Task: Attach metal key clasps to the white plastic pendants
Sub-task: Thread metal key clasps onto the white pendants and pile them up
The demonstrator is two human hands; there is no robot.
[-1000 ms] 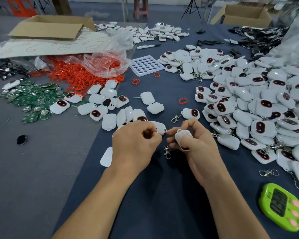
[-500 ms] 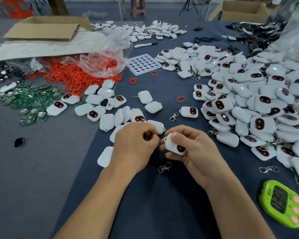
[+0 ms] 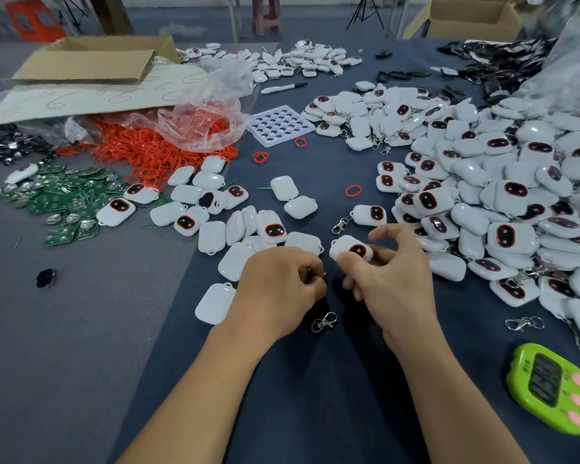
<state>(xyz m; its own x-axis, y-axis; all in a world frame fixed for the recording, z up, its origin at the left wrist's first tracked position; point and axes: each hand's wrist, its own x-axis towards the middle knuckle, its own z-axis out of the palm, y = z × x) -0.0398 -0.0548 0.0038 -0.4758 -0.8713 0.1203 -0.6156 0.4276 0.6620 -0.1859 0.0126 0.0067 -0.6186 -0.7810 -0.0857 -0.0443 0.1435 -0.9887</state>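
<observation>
My right hand (image 3: 394, 279) pinches a white pendant (image 3: 350, 250) with a dark red-rimmed face, thumb on top of it. My left hand (image 3: 278, 289) sits just left of it, fingers curled around a small metal ring (image 3: 316, 272) that barely shows at the fingertips. A metal key clasp (image 3: 324, 321) lies on the blue cloth below and between the hands. Another pendant with a clasp attached (image 3: 369, 215) lies just beyond my right hand.
A big heap of white pendants (image 3: 503, 195) fills the right. Loose pendants (image 3: 235, 226) lie left of my hands. Red rings (image 3: 154, 152), green circuit boards (image 3: 64, 202), a white hole tray (image 3: 280, 125), a green timer (image 3: 549, 386) and a spare clasp (image 3: 523, 323) surround them.
The right hand turned the pendant face-up and lifted it slightly away. The clasp that hung near the left fingers now lies on the cloth below the hands.
</observation>
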